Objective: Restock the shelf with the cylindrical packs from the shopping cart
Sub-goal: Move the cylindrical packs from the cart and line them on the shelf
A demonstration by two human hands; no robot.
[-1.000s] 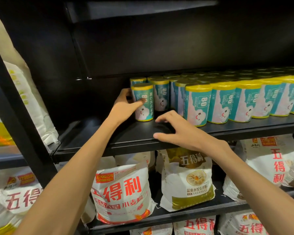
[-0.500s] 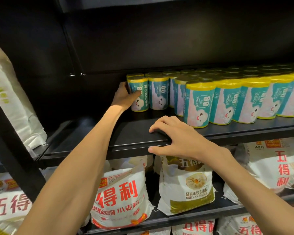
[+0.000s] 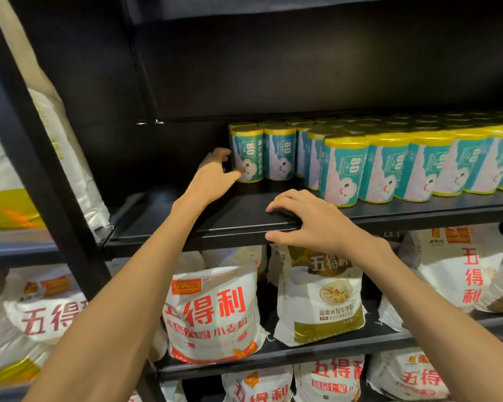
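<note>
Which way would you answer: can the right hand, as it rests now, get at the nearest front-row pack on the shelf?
Probably yes. The right hand grips the shelf edge, and the nearest front-row pack stands just beyond its fingers with bare shelf between them.

Front row of cylindrical packs [image 3: 343,172] on my shelf [image 3: 238,219]: five or six faces plus two set back at left (rows behind too dim to count). Flour sacks [image 3: 212,311] below: about nine showing. My hands: two.
</note>
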